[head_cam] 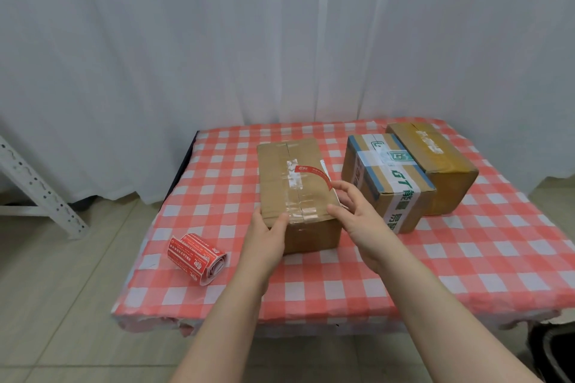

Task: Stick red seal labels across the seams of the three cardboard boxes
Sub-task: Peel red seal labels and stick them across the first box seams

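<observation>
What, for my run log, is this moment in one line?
left hand: holds near corner of plain brown cardboard box | right hand: fingertips at lifted end of red seal label, other end stuck on top

- White curtains (186, 40) hang in long folds across the whole back wall, down to the floor.
- The floor (62, 289) is pale beige tile, evenly lit.
- A white perforated metal rack frame (37, 186) slants down at the far left.
- A low surface (404, 273) is covered by a red-and-white checked cloth that hangs ragged over its near edge.
- A dark object (550, 348), too cropped to identify, sits beyond the near right corner.
</observation>
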